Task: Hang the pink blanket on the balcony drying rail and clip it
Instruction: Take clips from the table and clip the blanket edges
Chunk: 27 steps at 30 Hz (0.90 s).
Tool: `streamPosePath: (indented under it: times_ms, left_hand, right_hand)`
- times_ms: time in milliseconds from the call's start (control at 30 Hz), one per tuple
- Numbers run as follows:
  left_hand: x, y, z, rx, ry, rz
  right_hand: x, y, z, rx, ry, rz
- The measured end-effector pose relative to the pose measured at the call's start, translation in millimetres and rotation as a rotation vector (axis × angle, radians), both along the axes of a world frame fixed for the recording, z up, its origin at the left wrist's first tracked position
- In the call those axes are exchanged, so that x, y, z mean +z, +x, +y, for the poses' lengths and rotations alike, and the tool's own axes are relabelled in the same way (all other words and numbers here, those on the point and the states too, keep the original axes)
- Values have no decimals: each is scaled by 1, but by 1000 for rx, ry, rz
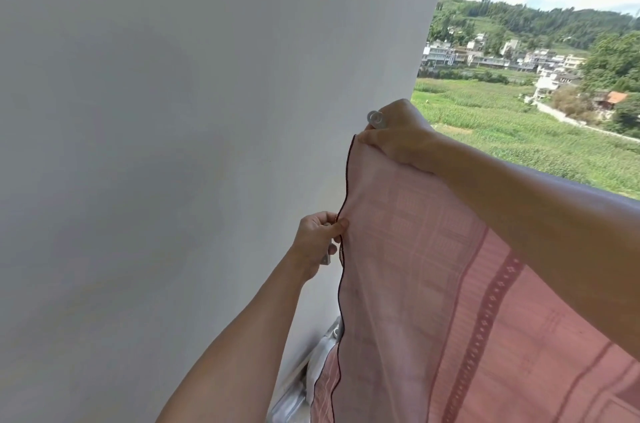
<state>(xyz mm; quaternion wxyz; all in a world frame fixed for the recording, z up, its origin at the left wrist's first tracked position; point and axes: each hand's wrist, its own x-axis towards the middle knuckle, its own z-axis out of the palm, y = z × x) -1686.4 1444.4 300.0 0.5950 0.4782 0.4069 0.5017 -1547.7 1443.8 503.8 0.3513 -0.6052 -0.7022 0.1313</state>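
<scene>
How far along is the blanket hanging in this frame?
Done: the pink blanket is lifted and spread by the wall. In hand: the right hand pinches its top corner together with a clear clip; the left hand pinches the dark-stitched edge lower down. Left: settling it on the rail, seen low down, and clipping it; the clip does not look fastened yet.
</scene>
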Motion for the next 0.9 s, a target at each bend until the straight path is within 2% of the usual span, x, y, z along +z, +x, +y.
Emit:
streamPosePath:
  times_ms: [167,300,500,633,800,900]
  left_hand:
    - [-1,11,-3,-169,2,68]
    - [-6,5,-6,-201,-46,57]
    - [-8,-1,-9,-201,-78,-15]
    - [-4,2,-9,-194,-51,-44]
    - [1,10,-8,-196,-63,-44]
    - [-2,14,-10,-207,-77,-121]
  right_hand:
    - [-2,7,-2,-8,-69,-93]
    - [9,-9,-8,109,-149,-31]
    - [9,-38,-1,193,-77,-58]
    - [2,-42,0,206,-22,-165]
    - [12,-45,-6,247,-179,63]
    - [13,-44,-7,269,-264,10]
